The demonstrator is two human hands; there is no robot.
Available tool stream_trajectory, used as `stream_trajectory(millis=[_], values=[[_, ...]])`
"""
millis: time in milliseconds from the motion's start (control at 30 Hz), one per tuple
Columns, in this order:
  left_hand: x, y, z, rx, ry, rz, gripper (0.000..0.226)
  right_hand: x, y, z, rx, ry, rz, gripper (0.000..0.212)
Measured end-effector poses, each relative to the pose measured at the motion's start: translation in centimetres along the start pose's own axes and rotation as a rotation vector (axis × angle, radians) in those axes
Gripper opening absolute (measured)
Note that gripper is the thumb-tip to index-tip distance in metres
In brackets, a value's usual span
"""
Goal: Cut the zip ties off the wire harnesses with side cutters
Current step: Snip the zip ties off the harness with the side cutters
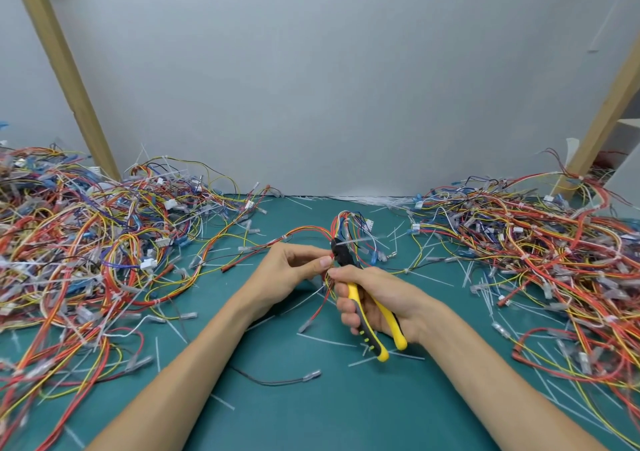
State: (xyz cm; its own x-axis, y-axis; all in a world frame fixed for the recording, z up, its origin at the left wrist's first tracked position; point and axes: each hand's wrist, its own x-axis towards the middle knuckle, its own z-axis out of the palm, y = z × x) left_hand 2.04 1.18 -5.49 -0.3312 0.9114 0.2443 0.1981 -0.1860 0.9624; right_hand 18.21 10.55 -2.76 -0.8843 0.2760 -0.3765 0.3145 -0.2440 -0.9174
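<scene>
The right hand [377, 298] grips the cutters [341, 255] with its fingers curled round the two yellow handles, which stand a little apart and stick out below the palm toward the person. The black head points up and away from that hand, just past its thumb and forefinger.

The left hand [294, 270] sits just beside the right, thumb tips nearly meeting. Its thumb and forefinger pinch the harness [343, 222] right below the cutter head, and the other fingers curl in under the palm. From the pinch the red, yellow and blue wires rise in a bunch beyond both hands, and one orange-red strand arcs off to the far left of the left hand. More of its wires trail down between the two wrists.

A white zip tie [360, 241] crosses the bunch at the cutter head, its tail sticking out to the right above the right hand. Whether the jaws are already closed on it cannot be told.

Both forearms hang over a green surface [311, 416]. Cut ties [325, 341] lie strewn on it under and around the hands. A loose black wire [277, 380] lies nearer the person, between the forearms.

Left of the left hand a big pile [86, 236] of harnesses is heaped up; right of the right hand is a second heap [536, 242]. A grey wall [329, 87] stands beyond the hands.
</scene>
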Motion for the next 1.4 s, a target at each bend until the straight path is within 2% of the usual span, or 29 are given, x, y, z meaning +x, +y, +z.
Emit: stream_trajectory(millis=[233, 367, 533, 667, 1200, 1300, 1400], values=[[0.18, -0.05, -0.17, 0.003, -0.01, 0.015, 0.015, -0.03, 0.02, 0.61, -0.001, 0.03, -0.047, 0.03], [0.13, -0.1, -0.06, 0.001, -0.017, 0.017, 0.015, -0.27, -0.11, 0.2, -0.021, 0.026, -0.012, 0.035], [0.21, 0.01, -0.15, 0.011, -0.017, 0.019, 0.014, -0.06, -0.02, 0.55, 0.004, 0.039, -0.055, 0.033], [0.16, 0.09, -0.1, 0.006, -0.034, 0.022, 0.015, -0.11, -0.22, 0.19, -0.028, 0.033, 0.0, 0.036], [0.19, 0.07, -0.07, -0.001, -0.019, -0.007, 0.011, -0.18, -0.24, 0.43, -0.05, 0.045, -0.004, 0.035], [0.54, 0.3, 0.25, -0.119, -0.001, -0.057, 0.026, -0.14, -0.18, 0.64, -0.096, 0.049, -0.032, 0.034], [0.27, 0.57, 0.18, -0.08, -0.114, -0.018, 0.034, -0.04, -0.03, 0.82, -0.206, 0.077, -0.055, 0.03]])
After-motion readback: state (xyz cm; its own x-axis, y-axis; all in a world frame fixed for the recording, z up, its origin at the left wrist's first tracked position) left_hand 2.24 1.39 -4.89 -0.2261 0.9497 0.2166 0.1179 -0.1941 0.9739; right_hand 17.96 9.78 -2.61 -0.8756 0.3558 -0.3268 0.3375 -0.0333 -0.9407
